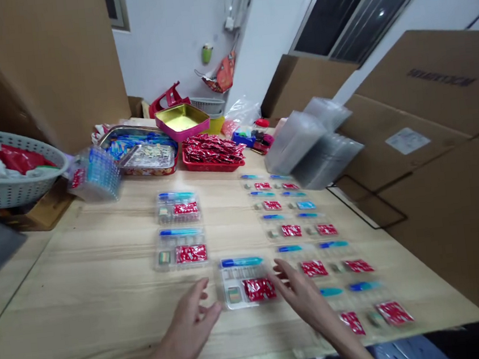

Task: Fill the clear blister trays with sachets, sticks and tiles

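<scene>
A clear plastic tray (240, 303) lies in front of me, holding a blue pen (242, 262), a red patterned packet (259, 289) and a small pale-green block (234, 295). Just left of it is my left hand (191, 324), thumb and fingers apart, with nothing in it. At the tray's right edge my right hand (297, 293) has its fingers stretched out; whether they touch the edge I cannot tell. Two similar filled trays, one nearer (181, 248) and one farther (178, 207), sit beyond my left hand. Several more filled trays, blurred, stand in two columns to the right, partly behind my right forearm.
At the back are a red basket (216, 167) of red packets, a metal tray (109, 137) of blue pens and a pink-and-gold tin (183, 133). Stacked clear trays (93, 175) stand left, more plastic stacks (327, 159) right. A grey basket (13, 189) and cardboard boxes (428, 142) flank the table.
</scene>
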`<move>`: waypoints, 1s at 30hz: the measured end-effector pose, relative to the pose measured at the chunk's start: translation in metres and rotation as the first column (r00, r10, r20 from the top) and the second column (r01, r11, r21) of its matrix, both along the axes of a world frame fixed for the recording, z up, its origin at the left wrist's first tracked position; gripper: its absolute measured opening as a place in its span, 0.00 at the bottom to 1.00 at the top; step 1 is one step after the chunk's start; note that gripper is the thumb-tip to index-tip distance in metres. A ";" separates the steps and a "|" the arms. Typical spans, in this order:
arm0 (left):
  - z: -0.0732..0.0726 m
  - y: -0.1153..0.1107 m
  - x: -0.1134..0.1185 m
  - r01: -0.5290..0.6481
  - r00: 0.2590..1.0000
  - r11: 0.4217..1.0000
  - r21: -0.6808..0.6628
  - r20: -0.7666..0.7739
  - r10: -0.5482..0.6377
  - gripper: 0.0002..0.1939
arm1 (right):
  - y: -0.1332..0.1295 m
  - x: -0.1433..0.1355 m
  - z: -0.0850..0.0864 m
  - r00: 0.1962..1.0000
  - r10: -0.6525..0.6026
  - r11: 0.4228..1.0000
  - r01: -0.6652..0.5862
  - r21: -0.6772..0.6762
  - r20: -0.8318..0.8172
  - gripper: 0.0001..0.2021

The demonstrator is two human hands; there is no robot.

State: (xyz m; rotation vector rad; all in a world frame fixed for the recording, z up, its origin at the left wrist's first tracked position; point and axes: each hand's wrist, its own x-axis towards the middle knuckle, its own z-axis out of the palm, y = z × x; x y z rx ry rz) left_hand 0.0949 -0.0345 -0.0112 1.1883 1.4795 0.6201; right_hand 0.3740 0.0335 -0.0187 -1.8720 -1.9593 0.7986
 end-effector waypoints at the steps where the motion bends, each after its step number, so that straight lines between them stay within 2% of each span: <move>1: -0.009 0.004 0.013 0.014 1.000 1.000 0.018 -0.025 -0.013 0.35 | -0.003 -0.002 -0.004 0.999 -0.004 1.000 0.003 -0.016 -0.032 0.27; 5: -0.039 0.020 0.044 0.058 0.994 0.989 0.136 -0.104 -0.043 0.32 | -0.009 -0.010 -0.019 0.996 -0.045 0.999 0.042 -0.032 -0.079 0.27; 8: -0.047 0.015 0.051 0.021 0.993 0.981 0.191 -0.116 0.001 0.33 | -0.015 -0.009 -0.030 0.990 -0.095 0.995 0.094 -0.020 -0.102 0.28; 10: -0.042 0.008 0.050 -0.009 0.992 0.985 0.174 -0.119 0.030 0.33 | -0.018 -0.009 -0.032 0.986 -0.111 0.994 0.110 -0.017 -0.127 0.29; 12: -0.028 0.002 0.044 -0.026 0.991 0.984 0.174 -0.125 0.048 0.32 | -0.019 -0.014 -0.027 0.980 -0.114 0.993 0.113 -0.010 -0.163 0.30; 17: 0.025 0.006 0.007 -0.089 0.975 0.956 0.278 -0.173 0.141 0.32 | -0.005 -0.054 0.012 0.976 -0.010 0.997 0.026 0.070 -0.219 0.30; 19: 0.040 0.012 -0.011 -0.125 0.965 0.956 0.267 -0.193 0.180 0.32 | 0.006 -0.074 0.029 0.976 0.049 0.994 -0.026 0.108 -0.213 0.28; 21: 0.049 0.020 -0.029 -0.185 0.955 0.942 0.280 -0.176 0.240 0.31 | 0.021 -0.095 0.041 0.970 0.112 0.986 -0.082 0.143 -0.214 0.25; 23: 0.051 0.031 -0.045 -0.256 0.939 0.902 0.347 -0.131 0.317 0.27 | 0.038 -0.117 0.046 0.963 0.178 0.973 -0.141 0.181 -0.203 0.23; 25: 0.047 0.044 -0.059 -0.321 0.911 0.859 0.398 -0.117 0.395 0.24 | 0.055 -0.138 0.044 0.957 0.233 0.960 -0.198 0.196 -0.175 0.20; 27: 0.037 0.055 -0.070 -0.364 0.876 0.844 0.394 -0.165 0.454 0.22 | 0.069 -0.156 0.035 0.953 0.272 0.954 -0.248 0.167 -0.138 0.17; 30: 0.014 0.064 -0.080 -0.383 0.838 0.855 0.349 -0.259 0.481 0.20 | 0.078 -0.170 0.015 0.956 0.279 0.956 -0.267 0.125 -0.095 0.14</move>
